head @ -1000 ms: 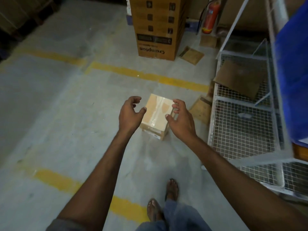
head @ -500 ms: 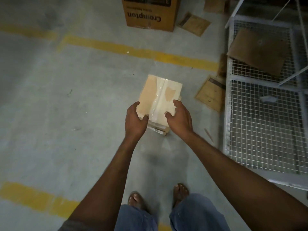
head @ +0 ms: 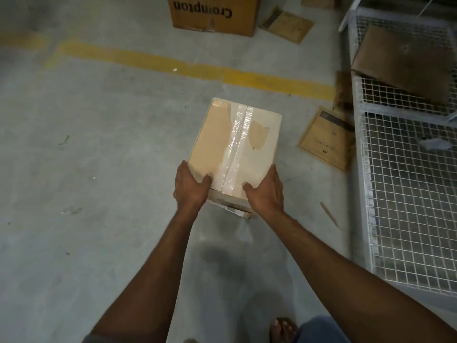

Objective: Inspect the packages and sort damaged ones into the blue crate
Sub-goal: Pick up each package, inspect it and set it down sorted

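Observation:
A small cardboard package (head: 235, 142) is held in front of me above the grey floor. Clear tape runs down the middle of its top, and the pale facing is torn away in patches on both sides of the tape. My left hand (head: 189, 191) grips its near left corner with the thumb on top. My right hand (head: 265, 191) grips the near right corner the same way. A label shows on the package's near lower edge. The blue crate is out of view.
A large Crompton carton (head: 215, 13) stands at the top beyond a yellow floor line (head: 193, 68). A white wire-mesh cage (head: 405, 194) with a cardboard sheet (head: 405, 63) on it runs down the right. Flat cardboard pieces (head: 326, 139) lie beside it. My feet show at the bottom.
Both hands closed on the package and brought it up and nearer to me. My view tilted down, so the crate's blue and the extinguisher left the frame.

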A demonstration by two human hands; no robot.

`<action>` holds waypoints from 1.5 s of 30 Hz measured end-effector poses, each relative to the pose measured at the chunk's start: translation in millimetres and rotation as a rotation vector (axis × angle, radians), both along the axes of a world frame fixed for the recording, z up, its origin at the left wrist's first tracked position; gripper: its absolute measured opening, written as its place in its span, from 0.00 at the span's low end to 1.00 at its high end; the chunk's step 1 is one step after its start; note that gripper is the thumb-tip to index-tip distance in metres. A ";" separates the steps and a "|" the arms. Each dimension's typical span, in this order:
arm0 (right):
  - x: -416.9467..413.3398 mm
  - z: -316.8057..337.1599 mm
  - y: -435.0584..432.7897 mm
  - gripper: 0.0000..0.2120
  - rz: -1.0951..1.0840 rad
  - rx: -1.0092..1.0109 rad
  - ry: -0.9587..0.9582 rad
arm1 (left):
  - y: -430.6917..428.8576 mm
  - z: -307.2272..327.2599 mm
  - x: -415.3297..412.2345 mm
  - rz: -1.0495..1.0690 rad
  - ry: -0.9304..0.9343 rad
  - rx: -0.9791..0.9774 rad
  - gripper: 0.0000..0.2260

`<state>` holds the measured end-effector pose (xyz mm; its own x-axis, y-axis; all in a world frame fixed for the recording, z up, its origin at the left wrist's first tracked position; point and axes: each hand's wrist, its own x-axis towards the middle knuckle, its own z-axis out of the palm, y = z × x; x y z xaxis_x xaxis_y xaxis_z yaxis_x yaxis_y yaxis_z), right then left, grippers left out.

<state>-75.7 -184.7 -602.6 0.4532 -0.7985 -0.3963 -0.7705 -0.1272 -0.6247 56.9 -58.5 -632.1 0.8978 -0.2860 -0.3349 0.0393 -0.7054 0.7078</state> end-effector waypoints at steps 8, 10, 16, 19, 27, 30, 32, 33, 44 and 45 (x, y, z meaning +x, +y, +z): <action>-2.2 -6.2 -7.1 0.49 -0.064 0.061 -0.060 | 3.1 5.1 -4.1 0.012 -0.046 -0.155 0.38; -8.0 9.4 -6.4 0.47 -0.026 0.074 -0.050 | 8.3 21.8 -7.0 -0.004 -0.078 -0.166 0.37; -17.3 90.0 -1.6 0.40 0.063 0.035 -0.086 | 20.4 104.0 -21.3 0.016 -0.086 -0.210 0.37; -21.8 151.3 -0.8 0.35 0.085 0.005 -0.094 | 30.1 164.4 -29.2 0.023 -0.043 -0.222 0.37; -48.0 347.8 10.4 0.24 0.094 -0.011 -0.246 | 54.3 374.6 -65.2 0.095 -0.078 -0.250 0.37; -64.6 426.3 16.2 0.24 0.142 -0.031 -0.321 | 66.1 450.2 -88.3 0.090 -0.165 -0.255 0.38; -77.9 473.4 19.2 0.22 0.150 -0.038 -0.350 | 72.2 493.2 -103.5 0.079 -0.221 -0.255 0.36; -84.0 494.8 22.2 0.21 0.157 -0.044 -0.369 | 76.3 513.9 -110.0 0.080 -0.250 -0.263 0.34; -214.3 646.9 68.8 0.25 0.245 -0.054 -0.631 | 129.6 681.0 -237.1 0.098 -0.524 -0.266 0.23; -233.6 655.4 72.4 0.27 0.258 -0.069 -0.648 | 135.2 692.9 -253.2 0.083 -0.548 -0.260 0.23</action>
